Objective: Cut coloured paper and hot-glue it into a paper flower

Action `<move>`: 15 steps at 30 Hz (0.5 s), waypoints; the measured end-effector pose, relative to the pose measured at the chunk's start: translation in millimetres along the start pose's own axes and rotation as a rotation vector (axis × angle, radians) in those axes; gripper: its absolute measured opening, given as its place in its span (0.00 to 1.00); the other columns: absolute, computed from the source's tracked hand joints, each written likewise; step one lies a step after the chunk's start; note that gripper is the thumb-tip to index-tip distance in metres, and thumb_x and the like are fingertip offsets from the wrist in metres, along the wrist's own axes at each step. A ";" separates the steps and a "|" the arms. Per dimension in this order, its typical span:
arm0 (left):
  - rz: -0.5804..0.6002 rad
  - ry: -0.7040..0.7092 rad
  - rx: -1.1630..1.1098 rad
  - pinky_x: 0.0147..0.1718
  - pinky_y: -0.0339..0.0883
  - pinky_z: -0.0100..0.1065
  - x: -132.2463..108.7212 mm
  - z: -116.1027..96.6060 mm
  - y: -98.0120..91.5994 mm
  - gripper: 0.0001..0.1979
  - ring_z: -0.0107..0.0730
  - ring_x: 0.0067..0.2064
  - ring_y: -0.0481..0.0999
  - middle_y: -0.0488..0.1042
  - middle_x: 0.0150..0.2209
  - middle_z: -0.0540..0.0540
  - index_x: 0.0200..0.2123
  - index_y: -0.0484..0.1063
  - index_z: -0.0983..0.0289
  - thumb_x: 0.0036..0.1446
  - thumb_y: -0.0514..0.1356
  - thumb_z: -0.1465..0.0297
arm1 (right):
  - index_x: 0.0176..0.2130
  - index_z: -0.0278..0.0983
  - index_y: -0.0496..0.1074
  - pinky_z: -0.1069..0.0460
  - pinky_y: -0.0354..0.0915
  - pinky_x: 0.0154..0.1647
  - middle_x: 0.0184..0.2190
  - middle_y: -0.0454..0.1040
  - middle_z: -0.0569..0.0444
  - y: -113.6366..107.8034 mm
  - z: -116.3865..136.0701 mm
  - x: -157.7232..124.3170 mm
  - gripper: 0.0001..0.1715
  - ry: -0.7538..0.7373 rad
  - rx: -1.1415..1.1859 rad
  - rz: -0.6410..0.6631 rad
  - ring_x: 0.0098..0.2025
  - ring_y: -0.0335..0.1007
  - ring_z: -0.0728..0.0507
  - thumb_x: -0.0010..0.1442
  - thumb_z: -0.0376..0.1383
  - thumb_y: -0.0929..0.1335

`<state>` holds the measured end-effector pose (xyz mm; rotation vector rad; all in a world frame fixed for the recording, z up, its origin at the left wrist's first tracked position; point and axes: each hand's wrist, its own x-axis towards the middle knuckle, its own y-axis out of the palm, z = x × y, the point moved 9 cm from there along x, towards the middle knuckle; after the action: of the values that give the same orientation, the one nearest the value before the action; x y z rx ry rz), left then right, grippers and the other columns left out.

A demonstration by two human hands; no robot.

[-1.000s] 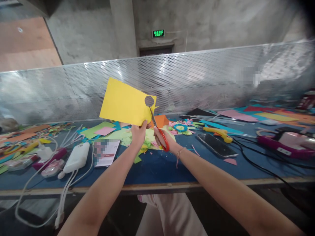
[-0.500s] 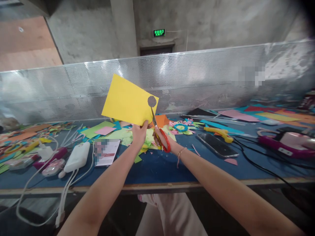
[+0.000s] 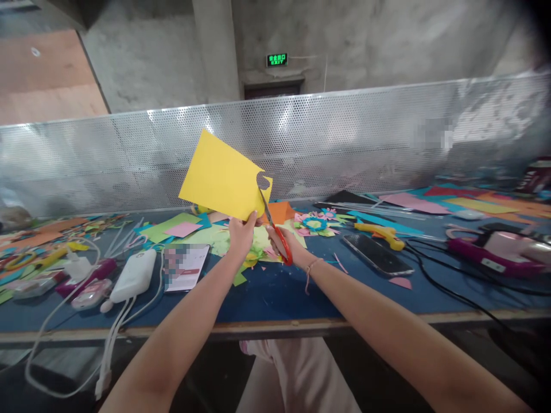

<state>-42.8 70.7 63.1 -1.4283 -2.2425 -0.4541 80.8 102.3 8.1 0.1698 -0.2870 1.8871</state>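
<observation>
My left hand [image 3: 242, 234] pinches a sheet of yellow paper [image 3: 219, 175] at its lower edge, holding it up tilted above the table. Near the sheet's right corner is a rounded cut-out, which seems to break through the upper edge, with a narrow strip of paper to its right. In my right hand [image 3: 295, 238] are scissors [image 3: 283, 245] with red handles. Their blades point up and reach the paper just below the cut-out, looking nearly closed. Some of the right fingers are hidden behind the handles.
Paper scraps and a layered paper flower [image 3: 315, 222] lie behind my hands. A dark phone [image 3: 377, 254], a yellow glue gun [image 3: 381, 232] and cables are on the right. A lit phone [image 3: 191, 268] and a white power bank [image 3: 135, 274] lie left. A perforated metal screen [image 3: 344, 137] stands behind.
The scissor blades have shifted slightly left and come closer together. The round hole in the yellow paper now looks open at the upper edge, and the sheet's right corner has dipped a little.
</observation>
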 end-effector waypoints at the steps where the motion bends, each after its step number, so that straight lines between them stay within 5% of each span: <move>1: 0.006 0.002 -0.021 0.32 0.70 0.35 1.2 0.3 -0.3 0.13 0.39 0.30 0.77 0.77 0.27 0.59 0.27 0.73 0.68 0.50 0.57 0.63 | 0.22 0.37 0.59 0.57 0.51 0.10 0.13 0.57 0.62 -3.5 -3.1 3.4 0.21 -0.011 -0.013 -0.002 0.12 0.52 0.54 0.49 0.51 0.66; 6: 0.065 -0.005 -0.120 0.31 0.71 0.35 7.4 -1.4 -0.9 0.13 0.37 0.30 0.77 0.78 0.29 0.59 0.32 0.72 0.70 0.47 0.59 0.64 | 0.23 0.37 0.60 0.59 0.48 0.11 0.12 0.53 0.63 -16.3 -14.9 14.3 0.22 -0.044 -0.018 0.017 0.13 0.49 0.55 0.51 0.52 0.65; 15: 0.123 0.013 -0.087 0.27 0.71 0.34 7.8 -2.4 0.7 0.12 0.36 0.25 0.76 0.76 0.24 0.57 0.28 0.72 0.70 0.46 0.61 0.65 | 0.25 0.38 0.57 0.59 0.48 0.11 0.12 0.52 0.65 -3.8 -0.7 0.8 0.28 0.043 0.117 0.111 0.12 0.47 0.55 0.51 0.59 0.60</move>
<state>-44.5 75.8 69.4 -1.5923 -2.1338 -0.5242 84.1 104.4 8.1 0.1950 -0.1594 2.0163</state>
